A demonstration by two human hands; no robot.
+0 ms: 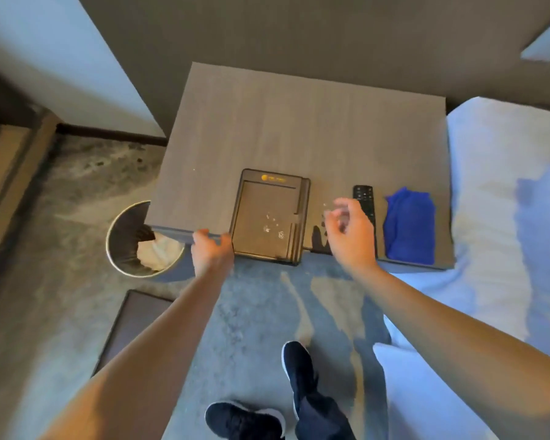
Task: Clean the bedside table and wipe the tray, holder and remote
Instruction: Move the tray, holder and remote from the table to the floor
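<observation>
Cupped under the near edge of the bedside table (267, 122) just left of the tray (269, 214), my left hand (211, 250) holds nothing, so my loosely curled, empty right hand (351, 231) should sweep the tray's crumbs toward it, away from the remote (365, 201).

Matt wood-grain bedside table (267, 122), dark matt tray (269, 214), blue cloth (410, 227).
</observation>
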